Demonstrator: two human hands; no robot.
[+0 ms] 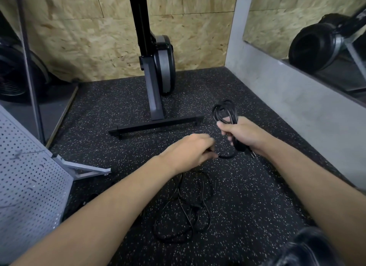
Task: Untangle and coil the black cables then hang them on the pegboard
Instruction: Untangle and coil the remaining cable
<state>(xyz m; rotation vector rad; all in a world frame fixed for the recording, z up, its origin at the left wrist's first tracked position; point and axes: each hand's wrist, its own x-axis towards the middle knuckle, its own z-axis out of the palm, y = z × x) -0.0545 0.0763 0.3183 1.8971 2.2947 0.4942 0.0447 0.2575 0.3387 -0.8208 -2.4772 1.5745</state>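
Observation:
My right hand (240, 136) grips a coiled black cable (225, 112), its loops standing up above my fist and a plug end hanging below my wrist. A free strand runs from the coil's bottom to my left hand (190, 151), which pinches it just left of the coil. A loose tangle of thin black cables (184, 212) lies on the speckled rubber floor beneath my forearms. The grey pegboard (29, 186) stands at the left edge on a metal foot.
An upright rowing machine (158, 67) with a black floor bar (156, 125) stands ahead against the chipboard wall. A grey concrete wall with a mirror runs along the right. A dark shoe (305, 248) shows at the bottom right.

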